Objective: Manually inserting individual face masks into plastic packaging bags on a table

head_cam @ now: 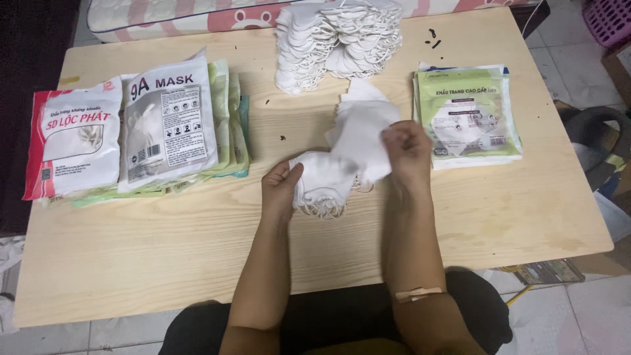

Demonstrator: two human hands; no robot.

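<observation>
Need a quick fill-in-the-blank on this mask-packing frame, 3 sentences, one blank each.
1. Both hands, left hand and right hand, hold a small stack of white masks over the ____ table.
2. The big pile of loose masks lies at the table's ____ edge.
3. The green-labelled packets lie on the person's ____ side.

Missing words: wooden; far; right

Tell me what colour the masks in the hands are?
White, seen in the head view: the masks and their ear loops are all white.

Wooden table [164, 250] with mask packets [167, 125]
</observation>
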